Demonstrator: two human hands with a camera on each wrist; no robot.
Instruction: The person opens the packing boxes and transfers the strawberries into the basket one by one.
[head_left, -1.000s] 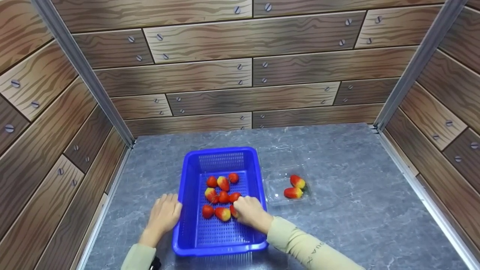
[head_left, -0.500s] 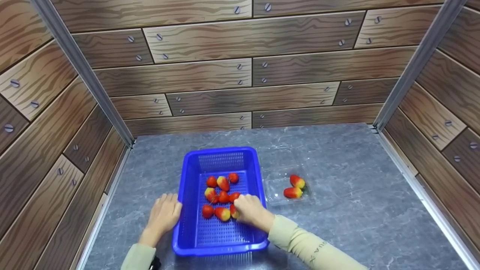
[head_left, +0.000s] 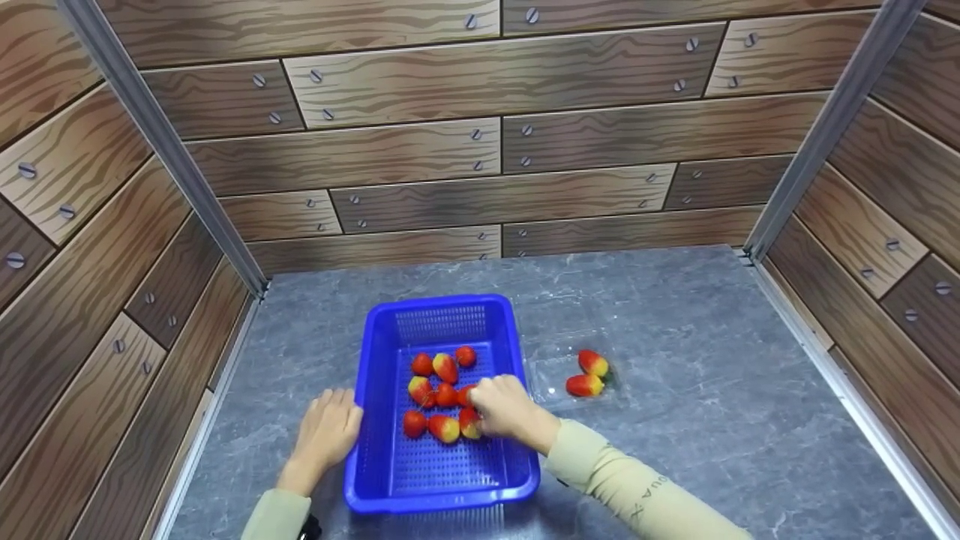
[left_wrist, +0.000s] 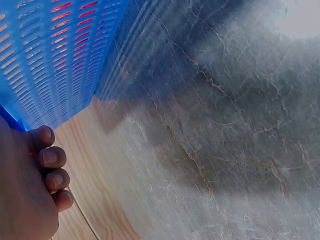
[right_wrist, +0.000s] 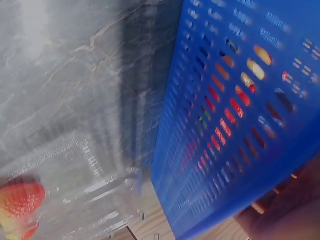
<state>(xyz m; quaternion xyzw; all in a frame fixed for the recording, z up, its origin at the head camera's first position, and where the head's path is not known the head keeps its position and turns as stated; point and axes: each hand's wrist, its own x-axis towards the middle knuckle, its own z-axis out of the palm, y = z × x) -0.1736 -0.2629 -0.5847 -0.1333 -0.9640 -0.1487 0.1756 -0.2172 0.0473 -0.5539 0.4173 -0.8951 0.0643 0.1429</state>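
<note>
A blue slotted plastic basket [head_left: 450, 499] holds several red and yellow strawberries [head_left: 444, 367] in loose rows. My left hand [head_left: 328, 427] grips its left rim; in the left wrist view the curled fingers [left_wrist: 52, 157] show just below the rim. Inside the basket's right side, my right hand [head_left: 510, 409] hovers low with loosely bent fingers, right beside a strawberry [head_left: 470, 422] that lies at the end of the nearest row. Its fingertips are mostly hidden in the head view. The right wrist view shows that hand [right_wrist: 290, 205] partly behind the basket wall [right_wrist: 200, 150].
To the basket's right stands a clear plastic box [head_left: 555, 375] with two strawberries [head_left: 585, 385] in it. The grey marble-look tabletop [head_left: 712, 375] is enclosed by wood-patterned walls [head_left: 420, 157] with metal corner strips.
My right hand has come up and slightly right, uncovering more of the strawberry beside it. The left hand stays on the rim. The view has shifted slightly.
</note>
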